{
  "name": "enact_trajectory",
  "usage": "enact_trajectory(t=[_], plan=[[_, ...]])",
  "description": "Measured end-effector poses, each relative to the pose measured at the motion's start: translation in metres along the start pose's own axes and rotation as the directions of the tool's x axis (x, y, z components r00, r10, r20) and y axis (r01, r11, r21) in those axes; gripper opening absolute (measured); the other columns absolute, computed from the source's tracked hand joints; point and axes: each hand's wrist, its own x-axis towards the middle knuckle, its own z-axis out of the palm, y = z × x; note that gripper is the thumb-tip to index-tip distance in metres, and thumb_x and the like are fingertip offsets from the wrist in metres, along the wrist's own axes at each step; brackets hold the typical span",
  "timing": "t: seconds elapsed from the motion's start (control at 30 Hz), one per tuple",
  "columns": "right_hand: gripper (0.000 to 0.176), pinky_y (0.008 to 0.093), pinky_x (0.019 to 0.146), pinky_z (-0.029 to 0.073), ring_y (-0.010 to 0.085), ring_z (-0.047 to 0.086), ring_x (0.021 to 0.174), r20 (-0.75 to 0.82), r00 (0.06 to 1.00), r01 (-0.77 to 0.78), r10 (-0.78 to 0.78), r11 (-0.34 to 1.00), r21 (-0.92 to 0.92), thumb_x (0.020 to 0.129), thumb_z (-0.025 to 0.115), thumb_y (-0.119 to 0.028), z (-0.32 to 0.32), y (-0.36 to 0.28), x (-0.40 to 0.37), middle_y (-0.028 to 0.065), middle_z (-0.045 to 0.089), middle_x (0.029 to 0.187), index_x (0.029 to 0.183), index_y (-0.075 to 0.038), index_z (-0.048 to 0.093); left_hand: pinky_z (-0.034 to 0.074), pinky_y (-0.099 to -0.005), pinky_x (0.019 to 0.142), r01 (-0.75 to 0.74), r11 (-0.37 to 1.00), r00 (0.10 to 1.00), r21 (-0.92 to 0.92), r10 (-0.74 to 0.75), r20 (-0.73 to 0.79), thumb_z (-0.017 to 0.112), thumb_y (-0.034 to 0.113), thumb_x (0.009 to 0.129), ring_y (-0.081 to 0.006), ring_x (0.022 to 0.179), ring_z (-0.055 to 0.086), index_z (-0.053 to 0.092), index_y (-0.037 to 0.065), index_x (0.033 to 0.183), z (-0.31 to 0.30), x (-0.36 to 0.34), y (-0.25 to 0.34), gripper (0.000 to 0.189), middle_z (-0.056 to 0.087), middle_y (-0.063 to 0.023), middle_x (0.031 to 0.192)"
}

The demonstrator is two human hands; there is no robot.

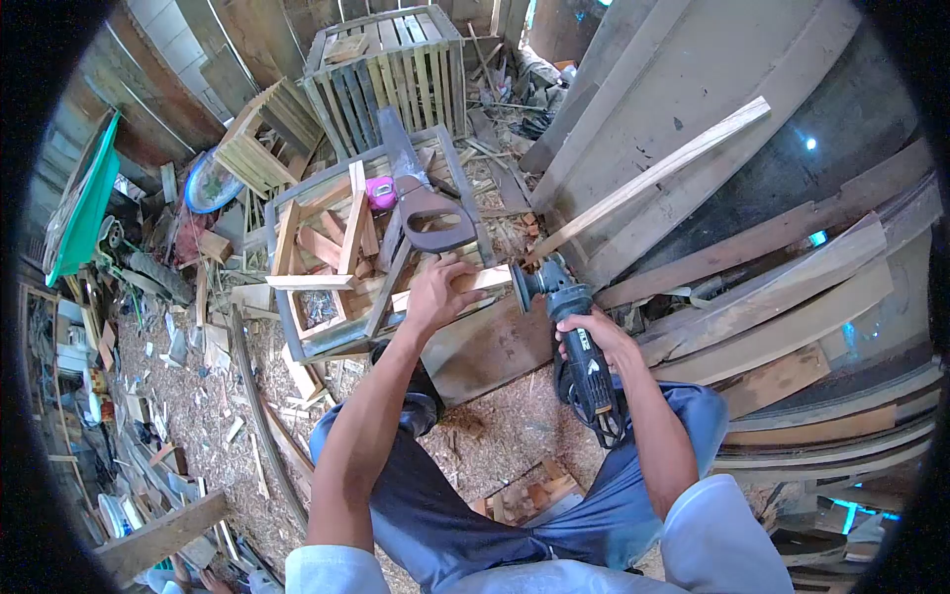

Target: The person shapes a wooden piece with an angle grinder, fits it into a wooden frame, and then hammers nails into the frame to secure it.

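Observation:
With my left hand I grip a short strip of pale wood against the near edge of a low slatted crate. My right hand is wrapped around the body of a dark angle grinder. The grinder's disc stands right at the strip's right end. Beyond my left hand, a handsaw with a brown handle lies on the crate, beside a pink tape measure. Several cut wood pieces rest to the left of it.
A long pale board leans on large panels at the right. Stacked planks fill the right side. Another slatted crate stands at the back. Shavings and offcuts cover the floor, where a long pole lies.

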Motion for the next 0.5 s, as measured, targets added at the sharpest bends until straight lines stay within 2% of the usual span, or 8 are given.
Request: enact_trajectory(t=[0.3, 0.4, 0.5], plan=[[0.031, 0.0344, 0.06, 0.058, 0.0211, 0.068, 0.064, -0.033, 0.999, -0.005, 0.005, 1.0, -0.022, 0.074, 0.075, -0.02, -0.0015, 0.0009, 0.0039, 0.0105, 0.067, 0.078, 0.092, 0.0, 0.062, 0.048, -0.0431, 0.085, 0.005, 0.999, 1.0, -0.032, -0.005, -0.004, 0.083, 0.038, 0.067, -0.0345, 0.095, 0.058, 0.072, 0.008, 0.1, -0.0017, -0.0002, 0.0022, 0.046, 0.064, -0.01, 0.096], [0.029, 0.0358, 0.06, 0.058, 0.0211, 0.067, 0.064, 0.012, 1.0, -0.007, 0.007, 1.0, -0.016, 0.076, 0.073, -0.017, -0.0068, 0.0022, 0.0055, 0.01, 0.065, 0.079, 0.096, -0.002, 0.058, 0.048, -0.043, 0.089, 0.059, 0.998, 0.996, -0.009, -0.059, 0.064, 0.084, 0.039, 0.066, -0.0352, 0.101, 0.059, 0.072, 0.008, 0.102, -0.0039, 0.0015, 0.0032, 0.048, 0.066, -0.0109, 0.103], [0.03, 0.0366, 0.059, 0.058, 0.0213, 0.066, 0.063, 0.03, 0.999, -0.025, 0.024, 1.0, 0.014, 0.076, 0.072, -0.015, -0.0049, 0.0005, 0.0049, 0.0099, 0.064, 0.079, 0.098, -0.002, 0.056, 0.046, -0.0427, 0.096, 0.081, 0.997, 0.996, -0.02, -0.08, 0.044, 0.084, 0.041, 0.066, -0.0356, 0.109, 0.058, 0.072, 0.009, 0.105, -0.0061, -0.0004, 0.0073, 0.052, 0.066, -0.0144, 0.113]])
